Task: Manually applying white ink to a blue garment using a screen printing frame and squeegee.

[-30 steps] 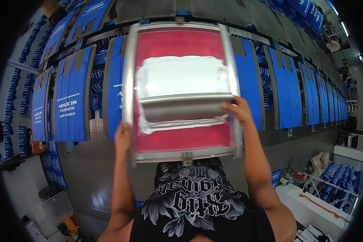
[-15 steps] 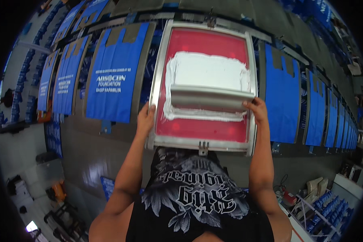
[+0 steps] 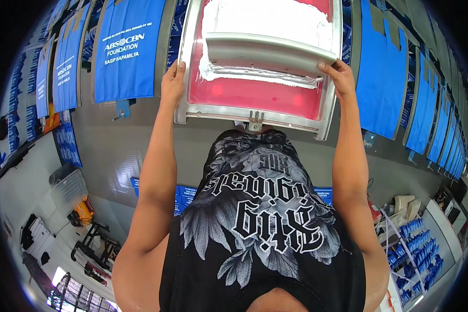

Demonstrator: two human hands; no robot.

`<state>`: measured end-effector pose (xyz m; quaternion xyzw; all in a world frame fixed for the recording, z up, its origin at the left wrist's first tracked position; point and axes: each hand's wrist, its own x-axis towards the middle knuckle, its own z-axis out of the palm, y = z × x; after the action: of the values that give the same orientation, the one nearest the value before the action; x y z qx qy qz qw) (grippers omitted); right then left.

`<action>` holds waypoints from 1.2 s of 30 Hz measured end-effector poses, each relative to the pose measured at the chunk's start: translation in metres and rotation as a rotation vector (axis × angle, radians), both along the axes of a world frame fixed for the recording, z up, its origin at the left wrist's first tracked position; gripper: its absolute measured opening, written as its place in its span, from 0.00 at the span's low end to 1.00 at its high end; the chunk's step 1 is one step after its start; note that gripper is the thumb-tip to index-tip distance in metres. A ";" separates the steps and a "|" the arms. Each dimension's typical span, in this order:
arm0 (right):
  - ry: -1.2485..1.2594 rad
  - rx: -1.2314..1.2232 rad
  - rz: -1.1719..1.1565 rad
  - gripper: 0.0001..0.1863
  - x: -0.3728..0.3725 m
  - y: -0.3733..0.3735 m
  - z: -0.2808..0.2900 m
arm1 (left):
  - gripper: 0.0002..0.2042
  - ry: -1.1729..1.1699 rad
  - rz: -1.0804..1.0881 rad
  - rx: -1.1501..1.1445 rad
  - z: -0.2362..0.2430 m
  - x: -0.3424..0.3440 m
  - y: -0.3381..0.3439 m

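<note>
A silver screen-printing frame (image 3: 218,113) with red mesh (image 3: 239,93) is held between my hands. My left hand (image 3: 173,86) is closed round its left rail, thumb on top. My right hand (image 3: 343,80) is closed at the right rail, its thumb touching the right end of a long metal squeegee (image 3: 265,53). The squeegee lies across the mesh in thick white ink (image 3: 268,20). A ridge of ink runs along its near side. The frame's far end is cut off by the view.
Blue bags (image 3: 127,49) with white print lie on boards at left. More blue bags (image 3: 380,67) lie on boards at right, their visible faces plain. A metal bracket (image 3: 255,122) sticks out of the frame's near edge. A rack of blue items (image 3: 418,249) stands at lower right.
The frame, the squeegee and both hands appear higher in the view, and more of my shirt shows. The bags on both sides have shifted up too. Both hands keep their hold.
</note>
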<state>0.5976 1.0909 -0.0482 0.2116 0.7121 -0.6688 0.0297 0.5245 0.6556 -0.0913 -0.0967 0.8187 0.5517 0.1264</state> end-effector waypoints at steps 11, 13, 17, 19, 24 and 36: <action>0.018 0.051 0.012 0.19 0.006 0.013 -0.007 | 0.24 0.079 0.016 -0.151 0.004 -0.002 0.010; -0.047 0.109 0.066 0.19 0.005 0.009 -0.003 | 0.26 0.081 -0.106 -0.341 0.007 -0.002 0.010; -0.220 0.464 0.426 0.19 0.013 0.005 0.037 | 0.25 0.437 -0.284 -0.542 0.047 -0.002 0.015; -0.195 1.119 0.643 0.18 0.020 -0.044 0.079 | 0.25 0.561 -0.366 -0.457 0.090 0.005 0.033; 0.015 1.060 0.704 0.17 0.016 -0.053 0.072 | 0.11 0.343 -1.029 -0.738 0.111 -0.027 0.081; 0.161 1.401 0.556 0.22 -0.065 -0.044 0.010 | 0.20 0.696 -0.759 -0.763 0.046 -0.086 0.102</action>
<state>0.5327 1.0472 -0.0383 -0.0560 0.9976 -0.0414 0.0039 0.4389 0.7576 -0.0456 0.3464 0.9280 0.1374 -0.0033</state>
